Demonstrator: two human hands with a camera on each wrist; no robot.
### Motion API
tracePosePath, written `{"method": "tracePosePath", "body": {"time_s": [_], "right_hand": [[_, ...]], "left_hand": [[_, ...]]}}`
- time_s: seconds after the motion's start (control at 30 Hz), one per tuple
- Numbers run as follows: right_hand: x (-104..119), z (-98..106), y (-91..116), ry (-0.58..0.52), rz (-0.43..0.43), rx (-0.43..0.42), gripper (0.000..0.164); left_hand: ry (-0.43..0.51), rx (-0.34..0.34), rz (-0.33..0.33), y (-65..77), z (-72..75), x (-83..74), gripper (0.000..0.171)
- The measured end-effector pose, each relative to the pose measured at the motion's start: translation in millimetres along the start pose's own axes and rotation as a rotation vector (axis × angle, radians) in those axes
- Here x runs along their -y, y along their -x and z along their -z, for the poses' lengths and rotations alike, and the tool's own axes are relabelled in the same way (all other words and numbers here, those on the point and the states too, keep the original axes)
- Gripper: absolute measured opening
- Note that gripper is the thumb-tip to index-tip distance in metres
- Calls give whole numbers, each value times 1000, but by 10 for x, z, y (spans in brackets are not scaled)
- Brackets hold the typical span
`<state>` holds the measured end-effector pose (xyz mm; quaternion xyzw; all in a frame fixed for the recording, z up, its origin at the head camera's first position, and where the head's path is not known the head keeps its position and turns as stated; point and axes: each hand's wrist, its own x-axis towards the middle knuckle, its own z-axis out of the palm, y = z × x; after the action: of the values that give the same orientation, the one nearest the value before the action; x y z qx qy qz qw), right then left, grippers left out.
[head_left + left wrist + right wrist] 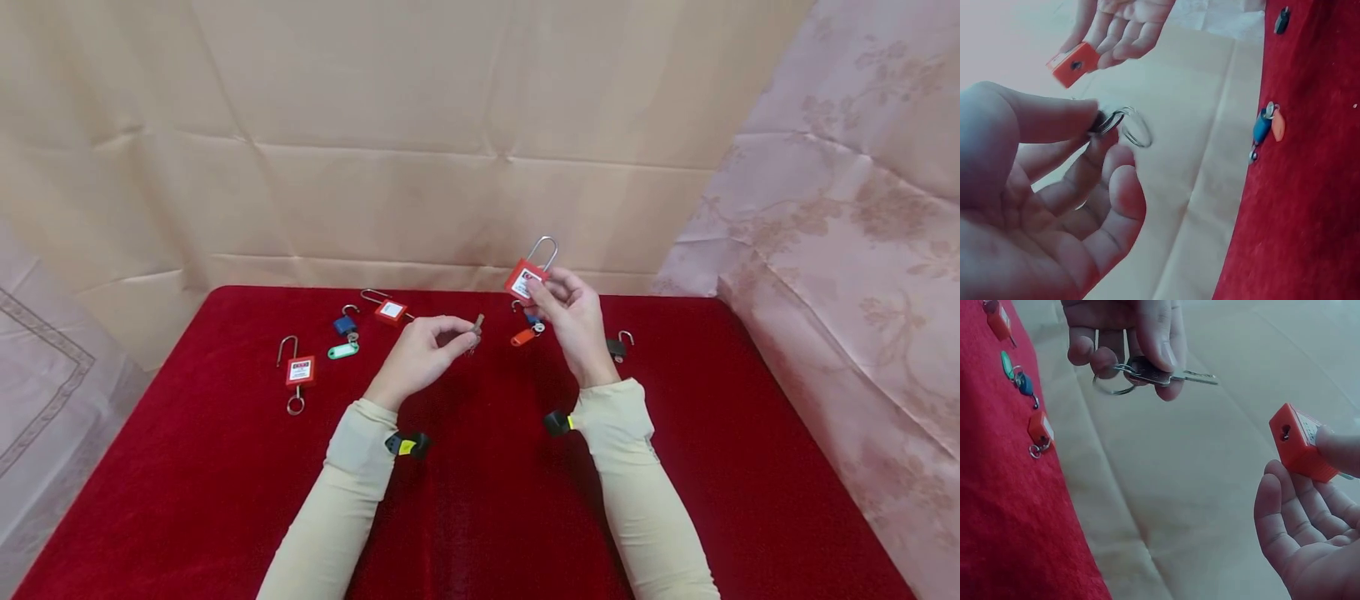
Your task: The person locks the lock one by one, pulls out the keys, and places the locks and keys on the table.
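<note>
Between thumb and fingers, my left hand (423, 354) pinches a key (1150, 372) by its dark head. The blade sticks out past the fingertips, and a split ring (1116, 387) dangles from the other end. Opposite, my right hand (573, 321) grips a red padlock (525, 281) by its body, thumb on the white label. Its long metal shackle (546, 242) points up and away. The right wrist view shows the keyhole (1285, 432) on the padlock's underside facing the key; a gap separates the two.
On the red cloth (480, 500) lie a red padlock with a ring (301, 372), another red padlock (391, 311), a blue padlock (345, 325) with a green tag (343, 351), an orange tag (522, 337) by a blue padlock (533, 318), and a dark padlock (617, 349).
</note>
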<state>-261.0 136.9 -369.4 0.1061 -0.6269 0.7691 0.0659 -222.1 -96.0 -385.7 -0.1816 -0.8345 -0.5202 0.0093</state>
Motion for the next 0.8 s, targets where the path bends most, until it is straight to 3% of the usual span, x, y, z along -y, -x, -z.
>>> {"method": "tracePosePath", "body": {"time_s": [0.3,0.57,0.8], "right_hand": [[-77,-60,1,21,-30,70,35],[-191,-123,12,102,-90,143,43],[-285,-188,18,138,-108,188,37]], "left_hand": [[-20,142,61,37,175,86,9],[-140,264,130,55,265,207,8],[-100,329,194,54,247,352,9]]}}
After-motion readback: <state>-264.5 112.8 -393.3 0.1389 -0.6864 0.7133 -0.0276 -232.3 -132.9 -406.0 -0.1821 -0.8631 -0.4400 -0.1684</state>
